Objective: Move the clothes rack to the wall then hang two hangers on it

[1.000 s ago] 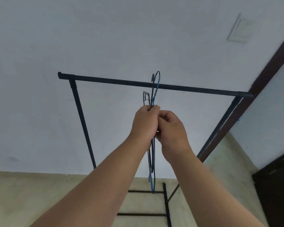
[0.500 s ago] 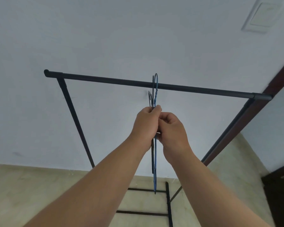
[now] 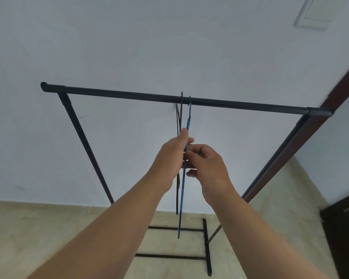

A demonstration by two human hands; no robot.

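A black metal clothes rack [image 3: 129, 95] stands against the pale wall, its top bar running left to right. Two thin hangers, seen edge-on, have their hooks over the middle of that bar: a black hanger [image 3: 178, 121] on the left and a blue hanger [image 3: 182, 198] just right of it. My left hand [image 3: 170, 158] pinches both hangers below their necks. My right hand [image 3: 208, 168] is beside it with fingers loosely curled and fingertips touching the blue hanger.
A dark brown door frame [image 3: 302, 141] runs diagonally behind the rack's right post. A dark cabinet or door [image 3: 343, 228] sits at the lower right. The rack's base bars [image 3: 208, 248] lie on beige floor tiles. A panel [image 3: 314, 13] is set in the wall, top right.
The hangers rose and their hooks now sit over the top bar, slightly apart. My right hand has loosened and drawn a little to the right.
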